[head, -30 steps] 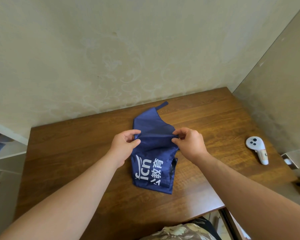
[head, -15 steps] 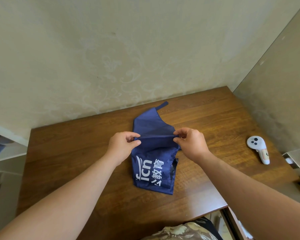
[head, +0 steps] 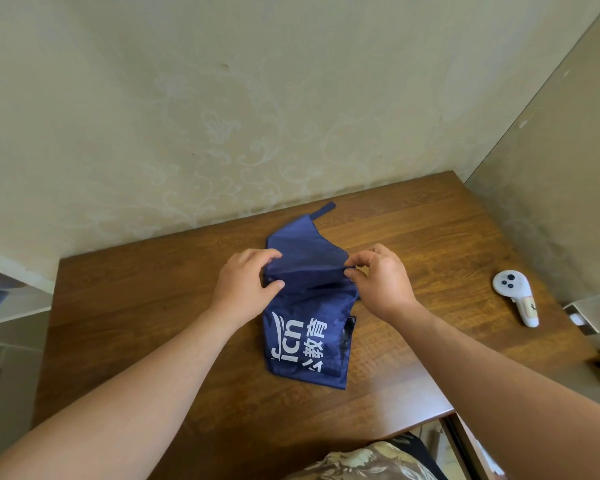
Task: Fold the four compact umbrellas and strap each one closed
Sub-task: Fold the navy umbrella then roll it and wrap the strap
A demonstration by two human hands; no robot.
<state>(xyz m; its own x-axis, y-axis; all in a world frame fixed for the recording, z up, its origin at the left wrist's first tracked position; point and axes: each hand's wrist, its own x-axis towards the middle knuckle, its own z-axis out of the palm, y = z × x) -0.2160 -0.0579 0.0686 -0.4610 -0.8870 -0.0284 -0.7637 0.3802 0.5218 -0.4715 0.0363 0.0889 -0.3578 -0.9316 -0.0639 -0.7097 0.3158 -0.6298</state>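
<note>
A navy blue umbrella [head: 307, 327] with white lettering lies flattened in the middle of the wooden table [head: 136, 306]. Its strap [head: 324, 211] sticks out at the far end, toward the wall. My left hand [head: 245, 282] pinches the left edge of a fold across the fabric, thumb under and fingers over. At the fold's right edge, my right hand [head: 381, 278] pinches the fabric between thumb and fingertips. The fold is raised slightly above the cloth beneath. No other umbrella is in view.
A white handheld controller [head: 515, 296] lies on the table's right side. Patterned walls close off the far edge and the right. A shelf [head: 7, 289] sits at the left. Floral fabric [head: 361, 462] shows below the table's near edge.
Both hands have lifted the pinched fold a little and spread their fingers more over it. The umbrella itself has stayed in place on the table.
</note>
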